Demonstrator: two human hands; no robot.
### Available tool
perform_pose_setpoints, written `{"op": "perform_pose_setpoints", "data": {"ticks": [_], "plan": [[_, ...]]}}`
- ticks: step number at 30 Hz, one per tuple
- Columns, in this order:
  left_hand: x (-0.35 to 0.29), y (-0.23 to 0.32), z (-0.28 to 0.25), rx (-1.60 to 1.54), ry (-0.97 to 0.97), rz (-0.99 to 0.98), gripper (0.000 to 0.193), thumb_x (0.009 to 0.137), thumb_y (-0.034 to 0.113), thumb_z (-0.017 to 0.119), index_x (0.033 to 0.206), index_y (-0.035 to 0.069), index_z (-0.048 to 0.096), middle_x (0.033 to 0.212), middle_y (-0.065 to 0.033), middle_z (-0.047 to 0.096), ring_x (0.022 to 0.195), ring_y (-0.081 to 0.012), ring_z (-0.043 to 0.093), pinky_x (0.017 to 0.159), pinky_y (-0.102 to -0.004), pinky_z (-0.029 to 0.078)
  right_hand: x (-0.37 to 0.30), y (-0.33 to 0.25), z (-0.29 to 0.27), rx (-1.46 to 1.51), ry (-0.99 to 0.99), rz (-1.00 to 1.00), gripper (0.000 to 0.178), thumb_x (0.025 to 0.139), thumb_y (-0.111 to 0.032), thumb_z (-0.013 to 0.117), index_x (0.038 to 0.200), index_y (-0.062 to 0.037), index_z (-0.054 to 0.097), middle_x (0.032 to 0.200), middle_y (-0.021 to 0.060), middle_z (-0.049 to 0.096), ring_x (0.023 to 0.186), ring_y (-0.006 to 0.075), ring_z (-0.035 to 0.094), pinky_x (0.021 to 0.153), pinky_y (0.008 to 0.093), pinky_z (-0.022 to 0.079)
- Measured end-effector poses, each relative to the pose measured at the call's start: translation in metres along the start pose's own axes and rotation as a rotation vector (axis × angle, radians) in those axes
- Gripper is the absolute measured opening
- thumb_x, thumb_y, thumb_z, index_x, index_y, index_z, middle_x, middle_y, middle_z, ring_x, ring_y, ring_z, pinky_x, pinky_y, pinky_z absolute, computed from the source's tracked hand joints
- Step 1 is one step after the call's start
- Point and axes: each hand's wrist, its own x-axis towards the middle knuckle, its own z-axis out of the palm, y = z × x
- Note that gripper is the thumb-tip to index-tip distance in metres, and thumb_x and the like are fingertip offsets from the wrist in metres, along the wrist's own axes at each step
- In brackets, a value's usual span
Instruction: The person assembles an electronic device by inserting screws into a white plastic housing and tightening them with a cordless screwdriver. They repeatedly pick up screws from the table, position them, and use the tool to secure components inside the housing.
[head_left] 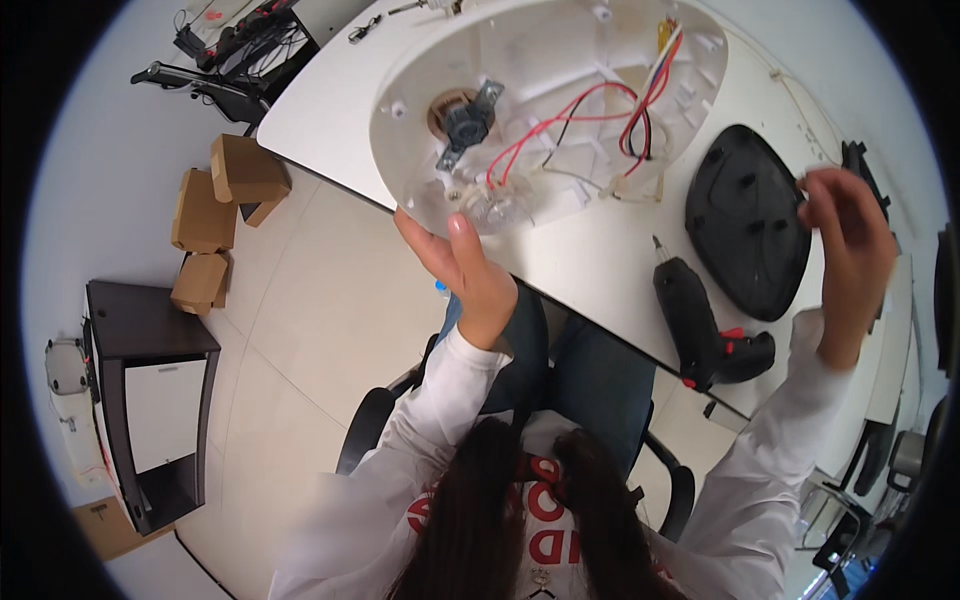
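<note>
A white table (590, 285) spans the far side, its near edge slanting from far left toward near right above the seated person's lap. At left stands a dark cabinet (150, 320) with a white panel and an open lower compartment. Far from it, three cardboard boxes (205, 210) are grouped against the wall.

The white oval plastic shell (560, 60) lies at the far middle, hollow side showing, its near-left rim projecting past the table edge. A strip of tabletop separates it from the black oval cover (745, 200) at right. Nearer, a black pistol-grip power tool (690, 320) reaches the near edge, tip pointing far.

The left hand (475, 285) has thumb and fingers spread at the shell's near-left rim; how firmly they grip, I cannot tell. The right hand (850, 235) is half curled by the cover's right edge; whether it pinches anything, I cannot tell.

Inside the shell are a dark bracketed unit (467, 125) at left, a clear part (500, 208) at the near side, and red, black and white wires (590, 90) toward the right.
</note>
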Motion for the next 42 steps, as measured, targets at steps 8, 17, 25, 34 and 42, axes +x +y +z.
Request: {"op": "perform_pose_setpoints", "data": {"ticks": [8,17,25,34,42], "plan": [[-0.006,-0.009,-0.006,0.114,-0.120,0.040,0.050,0.090,0.022,0.036,0.128,-0.007,0.021,0.124,-0.0190,0.035,0.113,-0.0250,0.039,0.096,-0.0354,0.030,-0.102,-0.058,0.105,0.797,-0.102,0.351,0.013,0.079,0.003,0.059,0.091,0.0013,0.059,0.084,0.0064,0.060,0.070,0.0109,0.058,0.059,0.0206,0.046],[-0.009,-0.024,-0.013,0.226,-0.220,0.201,0.059,0.088,0.028,0.041,0.128,-0.010,0.019,0.123,-0.0213,0.037,0.110,-0.0276,0.044,0.092,-0.0359,0.035,-0.079,-0.041,0.174,0.909,0.098,0.325,0.012,0.080,-0.004,0.060,0.092,-0.0003,0.058,0.089,0.0028,0.059,0.076,0.0099,0.057,0.061,0.0219,0.046],[-0.008,-0.033,-0.018,0.276,-0.214,0.295,0.066,0.083,0.031,0.052,0.126,-0.009,0.021,0.118,-0.0206,0.040,0.106,-0.0274,0.045,0.089,-0.0358,0.037,-0.082,-0.024,0.177,0.896,0.186,0.335,0.011,0.078,-0.003,0.062,0.089,-0.0029,0.058,0.090,0.0035,0.056,0.071,0.0101,0.056,0.059,0.0211,0.046],[-0.013,-0.036,-0.017,0.255,-0.179,0.241,0.068,0.082,0.031,0.054,0.126,-0.008,0.021,0.116,-0.0200,0.040,0.105,-0.0274,0.045,0.089,-0.0361,0.037,-0.081,-0.022,0.180,0.828,0.191,0.306,0.011,0.079,-0.003,0.061,0.089,-0.0022,0.057,0.092,0.0038,0.053,0.070,0.0102,0.057,0.056,0.0201,0.046],[-0.011,-0.032,-0.019,0.314,-0.233,0.233,0.057,0.083,0.026,0.047,0.123,-0.004,0.021,0.119,-0.0172,0.033,0.106,-0.0249,0.044,0.088,-0.0370,0.040,-0.087,-0.023,0.182,0.745,0.138,0.281,0.009,0.081,-0.003,0.056,0.089,-0.0003,0.053,0.090,0.0061,0.050,0.063,0.0116,0.057,0.047,0.0194,0.047]]}}
